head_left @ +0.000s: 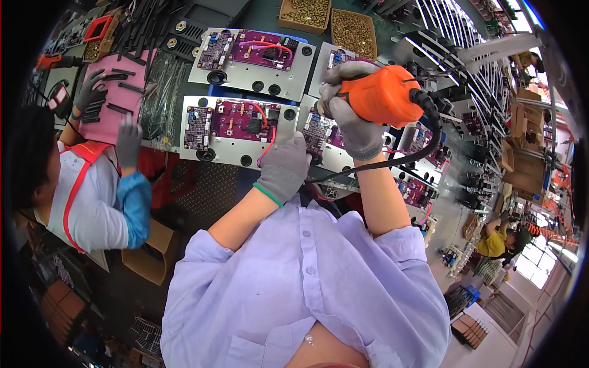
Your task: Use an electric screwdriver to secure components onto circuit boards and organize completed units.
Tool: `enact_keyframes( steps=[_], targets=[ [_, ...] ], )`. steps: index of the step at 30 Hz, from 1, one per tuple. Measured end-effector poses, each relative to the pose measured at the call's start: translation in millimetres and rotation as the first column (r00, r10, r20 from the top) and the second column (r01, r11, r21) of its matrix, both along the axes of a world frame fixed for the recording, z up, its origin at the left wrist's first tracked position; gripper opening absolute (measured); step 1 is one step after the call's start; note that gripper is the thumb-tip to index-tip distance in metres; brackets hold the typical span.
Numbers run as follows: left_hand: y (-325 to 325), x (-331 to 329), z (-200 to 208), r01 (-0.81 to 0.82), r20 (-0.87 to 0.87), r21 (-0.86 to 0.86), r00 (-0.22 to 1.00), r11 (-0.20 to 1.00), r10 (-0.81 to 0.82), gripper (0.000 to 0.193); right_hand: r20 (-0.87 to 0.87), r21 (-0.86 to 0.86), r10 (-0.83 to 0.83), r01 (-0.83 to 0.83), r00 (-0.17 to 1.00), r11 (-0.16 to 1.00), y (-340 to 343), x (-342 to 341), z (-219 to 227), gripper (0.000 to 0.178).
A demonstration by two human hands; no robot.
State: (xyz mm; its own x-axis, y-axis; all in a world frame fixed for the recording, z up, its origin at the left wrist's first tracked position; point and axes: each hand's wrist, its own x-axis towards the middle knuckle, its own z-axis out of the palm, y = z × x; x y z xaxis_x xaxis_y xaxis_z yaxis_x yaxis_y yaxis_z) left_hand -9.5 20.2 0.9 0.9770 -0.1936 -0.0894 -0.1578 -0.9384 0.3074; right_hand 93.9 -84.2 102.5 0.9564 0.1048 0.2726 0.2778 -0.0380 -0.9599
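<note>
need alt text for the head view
A person's gloved right hand grips an orange corded tool above metal plates carrying purple circuit boards; the gloved left hand is at their near edge. At left, a co-worker is beside a pink sheet.

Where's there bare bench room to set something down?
A small green bench patch shows between the black vented panel and the left parts box. Around the right hand, circuit boards, the orange tool and its cable crowd together.

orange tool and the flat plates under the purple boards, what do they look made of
The orange tool looks like moulded plastic, from its smooth, rounded, lightly glossy body. The flat plates look like bare metal, perhaps aluminium, judging by their silvery sheen.
</note>
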Motion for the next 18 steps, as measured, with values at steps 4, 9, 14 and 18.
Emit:
enact_keyframes(
  steps=[4, 9, 14, 18],
  targets=[
    [34, 40, 76, -0.014, -0.032, -0.524, 0.999, 0.852, -0.004, 0.025, 0.037, 0.463, 0.131, -0.133, 0.991, 0.876, -10, -10, 20, 0.042],
    [35, 179, 51, -0.027, -0.028, -0.459, 0.999, 0.888, 0.015, 0.026, 0.013, 0.596, 0.167, -0.142, 0.986, 0.79, -43, -38, 20, 0.045],
    [-8, 295, -34, 0.276, 0.029, 0.017, 0.961, 0.961, -0.276, 0.03, -0.02, 0.603, -0.028, 0.035, 0.999, 0.797, -45, -74, 14, 0.044],
    [-39, 312, -56, 0.592, -0.229, 0.47, 0.798, 0.654, -0.558, 0.033, 0.116, 0.508, -0.178, 0.095, 0.977, 0.856, -49, -90, 17, 0.029]
  ],
)
